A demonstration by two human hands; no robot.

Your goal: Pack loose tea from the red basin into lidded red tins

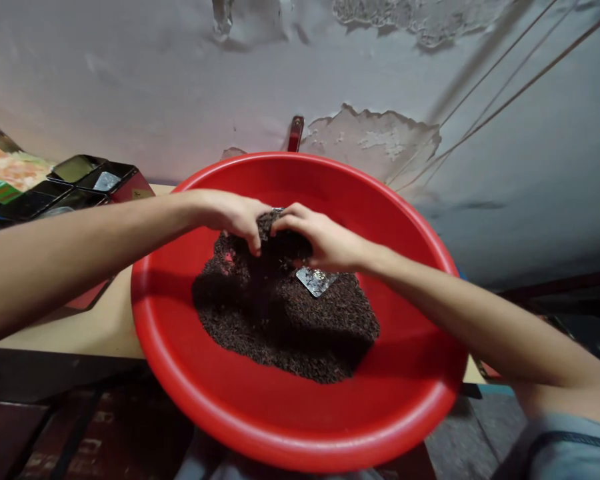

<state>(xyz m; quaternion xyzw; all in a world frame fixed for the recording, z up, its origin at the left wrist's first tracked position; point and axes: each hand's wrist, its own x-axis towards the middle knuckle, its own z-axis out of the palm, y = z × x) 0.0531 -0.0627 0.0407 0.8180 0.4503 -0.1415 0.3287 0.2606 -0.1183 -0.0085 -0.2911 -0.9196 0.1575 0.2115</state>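
Note:
A wide red plastic basin [300,427] holds a heap of dark, crumbly grains [325,340] that look like loose tea leaves. My left hand [240,219] and my right hand [325,239] are cupped facing each other above the back of the heap. A clump of the leaves sits between them, and some seems to fall down in a dark stream. My right fingers curl over the clump; its palm side is partly hidden. Just below my right hand, a small silvery square [316,281], sprinkled with leaves, lies on the heap.
The basin stands on a pale tabletop [100,333] against a peeling wall [180,87]. Black open boxes [85,180] are at the left, beside a green packet [1,192]. A red handle [295,133] rises behind the rim. Cords [510,90] cross the upper right.

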